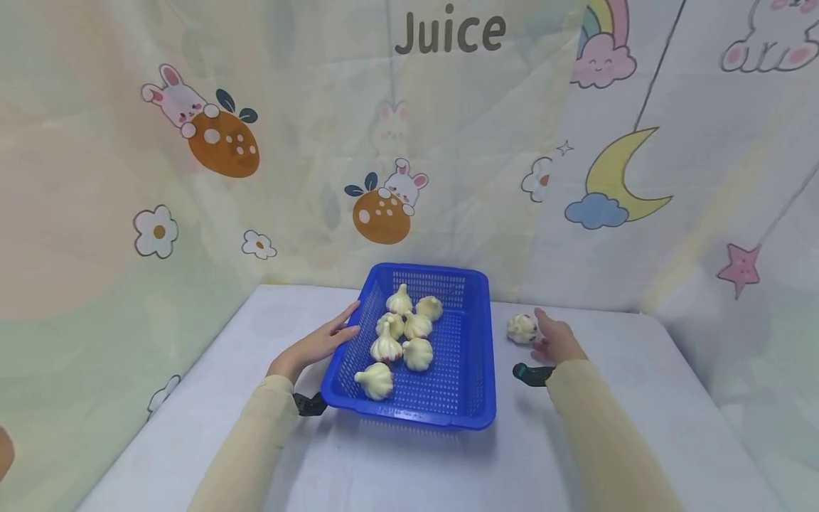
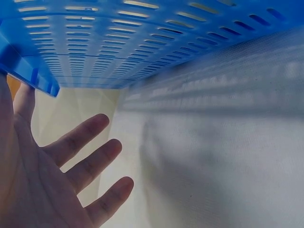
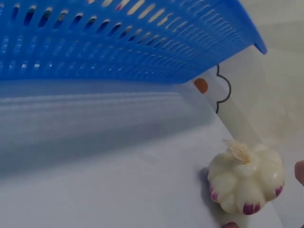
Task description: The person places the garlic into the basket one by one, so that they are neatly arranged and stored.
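Note:
A blue plastic basket (image 1: 476, 348) holds several white garlic bulbs (image 1: 418, 354), mostly toward its left side. My left hand (image 1: 325, 344) is at the basket's left side, touching the rim. In the left wrist view, three of its fingers (image 2: 90, 173) are spread and nearly straight below the basket wall. To the right of the basket, a single garlic bulb (image 1: 521, 329) with purple marks lies on the table. My right hand (image 1: 555, 340) is just right of this bulb; in the right wrist view only fingertips show at the edge, apart from the bulb (image 3: 247, 178).
The basket stands on a white-covered table (image 1: 409, 469). Behind it and at both sides hangs a printed curtain (image 1: 307, 142) with rabbits, flowers and a moon. Dark wrist devices (image 1: 532, 375) sit by both wrists.

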Action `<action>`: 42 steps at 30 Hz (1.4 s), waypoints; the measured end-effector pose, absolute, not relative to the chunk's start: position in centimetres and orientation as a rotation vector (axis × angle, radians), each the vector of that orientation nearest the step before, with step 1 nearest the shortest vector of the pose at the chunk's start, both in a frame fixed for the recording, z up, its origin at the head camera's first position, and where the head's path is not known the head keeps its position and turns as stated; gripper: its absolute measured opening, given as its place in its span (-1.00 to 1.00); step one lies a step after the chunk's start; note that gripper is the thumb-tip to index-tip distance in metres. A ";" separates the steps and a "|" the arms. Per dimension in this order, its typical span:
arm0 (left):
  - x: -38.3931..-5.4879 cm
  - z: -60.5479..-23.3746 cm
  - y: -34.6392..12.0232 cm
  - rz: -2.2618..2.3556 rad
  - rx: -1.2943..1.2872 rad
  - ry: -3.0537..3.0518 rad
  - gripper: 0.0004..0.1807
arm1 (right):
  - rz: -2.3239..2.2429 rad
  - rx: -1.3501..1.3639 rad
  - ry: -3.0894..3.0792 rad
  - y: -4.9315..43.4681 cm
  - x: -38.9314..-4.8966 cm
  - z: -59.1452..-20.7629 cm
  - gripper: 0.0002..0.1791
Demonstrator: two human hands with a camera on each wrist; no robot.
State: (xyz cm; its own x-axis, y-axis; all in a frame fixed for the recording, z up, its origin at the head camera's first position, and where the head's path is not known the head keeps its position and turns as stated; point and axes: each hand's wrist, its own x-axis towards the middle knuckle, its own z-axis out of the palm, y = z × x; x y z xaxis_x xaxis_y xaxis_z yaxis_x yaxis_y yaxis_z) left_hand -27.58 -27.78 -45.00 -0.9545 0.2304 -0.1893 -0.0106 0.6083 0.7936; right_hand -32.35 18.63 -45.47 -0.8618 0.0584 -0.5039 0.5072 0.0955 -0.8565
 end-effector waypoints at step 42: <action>-28.0 -45.5 -28.0 1.278 0.190 2.562 -0.34 | -1.346 0.235 2.531 19.3 -33.6 -46.4 -0.15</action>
State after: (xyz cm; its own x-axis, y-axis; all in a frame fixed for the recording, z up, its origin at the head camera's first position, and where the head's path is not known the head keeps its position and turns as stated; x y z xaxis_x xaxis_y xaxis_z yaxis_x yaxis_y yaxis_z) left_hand -27.97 -28.02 -45.49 -0.9546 0.2360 -0.1818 -0.0033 0.6020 0.7985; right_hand -33.57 19.25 -46.40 -0.9519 0.0188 -0.3058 0.2640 0.5566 -0.7877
